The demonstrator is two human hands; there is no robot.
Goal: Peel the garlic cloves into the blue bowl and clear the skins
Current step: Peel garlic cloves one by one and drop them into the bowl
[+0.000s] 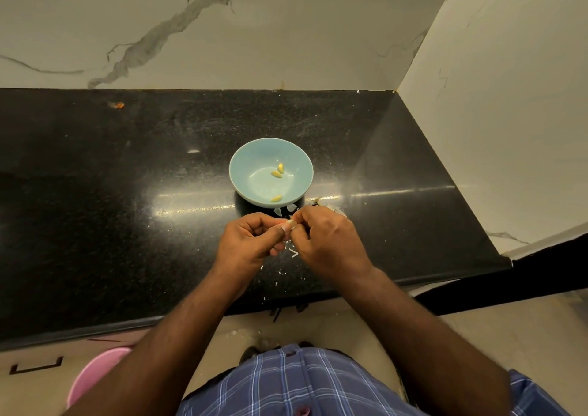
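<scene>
A blue bowl [254, 161] stands on the black counter [127, 192] and holds three peeled yellowish garlic cloves [277, 173]. Just in front of it, my left hand [248, 240] and my right hand [327, 240] meet over the counter. Both pinch one pale garlic clove [290, 224] between their fingertips; most of it is hidden by the fingers. White bits of garlic skin [294, 251] lie scattered on the counter under and around my hands, and a few more sit by the bowl's near rim.
Marble walls rise behind and to the right, where the counter ends in a corner. The counter's front edge runs just below my wrists. A pink bucket [92, 380] stands on the floor at lower left.
</scene>
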